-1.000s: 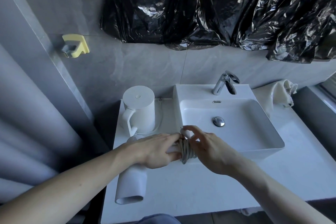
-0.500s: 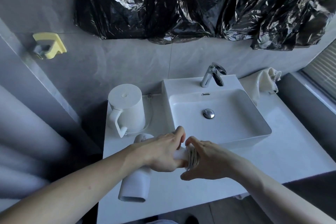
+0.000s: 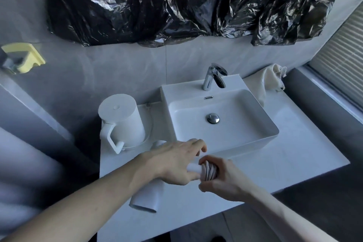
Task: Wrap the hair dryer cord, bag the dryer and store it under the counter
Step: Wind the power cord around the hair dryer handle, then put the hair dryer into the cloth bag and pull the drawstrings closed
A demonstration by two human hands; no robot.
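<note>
White counter [image 3: 294, 143], left hand [image 3: 172, 163] hiding dryer [image 3: 146, 196] handle, right hand [image 3: 222, 179] fingers gripping cord [image 3: 208, 171]

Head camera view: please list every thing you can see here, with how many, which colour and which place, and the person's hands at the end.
white hair dryer: one, white, lying on the counter's front left, barrel end toward the camera
grey coiled cord: one, grey, wound round the dryer's handle
white electric kettle: one, white, counter's back left
white rectangular sink: one, white, counter's middle
chrome tap: one, silver, behind the basin
cream cloth bag: one, cream, back right corner
black plastic sheet: one, black, on the wall
yellow wall holder: one, yellow, left wall
white counter: one, white
left hand: holds the dryer's handle
right hand: grips the cord
</note>
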